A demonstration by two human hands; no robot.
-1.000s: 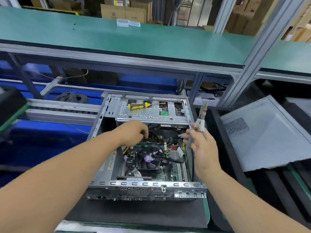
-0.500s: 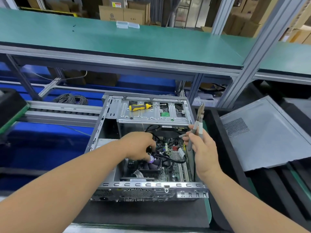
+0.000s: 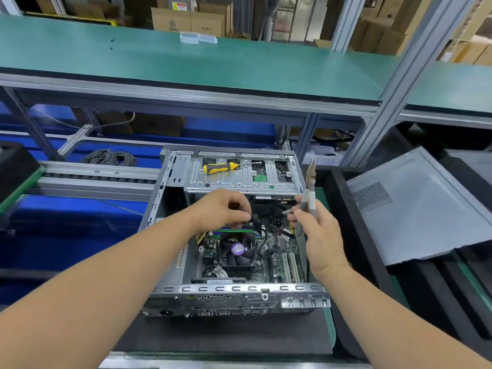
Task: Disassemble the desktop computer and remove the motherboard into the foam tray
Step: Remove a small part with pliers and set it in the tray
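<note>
Lifting from the fan a moment ago, the left hand (image 3: 223, 209) now pinches black cables (image 3: 262, 224) above the motherboard (image 3: 277, 258), still seated in the case (image 3: 234, 291), while the right hand (image 3: 318, 230) grips pliers (image 3: 308, 193), suggesting unplugging continues.

**Colours on the bench**

The screwdriver (image 3: 219, 167) is yellow and black. The computer case (image 3: 239, 294) is bare grey metal, its motherboard (image 3: 279, 262) green, the fan (image 3: 237, 253) black with a purple hub. The grey side panel (image 3: 415, 209) carries a dotted grille; the upper shelf (image 3: 186, 62) is teal.
</note>
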